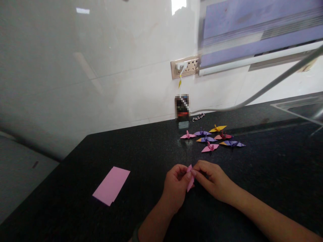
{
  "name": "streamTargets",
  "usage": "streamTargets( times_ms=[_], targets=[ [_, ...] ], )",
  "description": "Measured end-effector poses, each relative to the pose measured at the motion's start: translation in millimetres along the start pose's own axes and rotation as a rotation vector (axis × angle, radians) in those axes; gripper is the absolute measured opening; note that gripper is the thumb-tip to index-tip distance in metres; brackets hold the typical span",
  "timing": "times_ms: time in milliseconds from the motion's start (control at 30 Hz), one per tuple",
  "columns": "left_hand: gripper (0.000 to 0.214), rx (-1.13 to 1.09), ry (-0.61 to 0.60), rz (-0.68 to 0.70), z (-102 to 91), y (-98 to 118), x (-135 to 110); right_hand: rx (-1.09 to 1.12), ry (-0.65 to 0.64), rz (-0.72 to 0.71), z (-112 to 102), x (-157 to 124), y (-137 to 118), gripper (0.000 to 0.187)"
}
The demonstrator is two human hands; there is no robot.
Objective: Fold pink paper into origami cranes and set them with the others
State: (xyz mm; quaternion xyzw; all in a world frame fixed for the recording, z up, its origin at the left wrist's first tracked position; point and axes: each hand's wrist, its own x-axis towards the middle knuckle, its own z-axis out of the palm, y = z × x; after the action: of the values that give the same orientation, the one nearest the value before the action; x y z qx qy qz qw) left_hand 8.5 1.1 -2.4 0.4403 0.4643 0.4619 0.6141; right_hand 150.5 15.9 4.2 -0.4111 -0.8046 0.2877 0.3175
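Observation:
A narrow folded pink origami paper (190,183) is held upright between my two hands, over the black countertop. My left hand (176,185) pinches it from the left, thumb against its face. From the right, the thumb and forefinger of my right hand (212,178) close on its upper edge. Fingers cover part of the folds. Beyond my hands stand several finished paper cranes: pink ones (210,148), purple ones (232,144), a red one (223,136) and a yellow one (218,128). Off to the left lies a stack of pink paper (111,186).
The black countertop (146,148) meets a pale tiled wall (126,84). A blurred-out phone-like object (182,107) leans there, below a wall socket (185,67) with a white plug. A grey hose (242,106) slopes down from the right. At far right is a metal-rimmed edge (290,111).

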Motion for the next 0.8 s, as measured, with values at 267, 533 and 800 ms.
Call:
streamTargets(
  times_ms=[267,533,800],
  targets=[
    [0.018,-0.035,-0.02,0.027,-1.9,2,0,0.102,0.076,0.137,3,1,7,0.032],
    [0.038,0.091,-0.094,0.103,-12.8,1,2,0.583,-0.207,0.337,4,5,17,0.029],
    [0.023,0.371,-0.003,0.08,-20.1,-9,5,0.512,-0.12,0.324,6,2,15,0.024]
  ],
)
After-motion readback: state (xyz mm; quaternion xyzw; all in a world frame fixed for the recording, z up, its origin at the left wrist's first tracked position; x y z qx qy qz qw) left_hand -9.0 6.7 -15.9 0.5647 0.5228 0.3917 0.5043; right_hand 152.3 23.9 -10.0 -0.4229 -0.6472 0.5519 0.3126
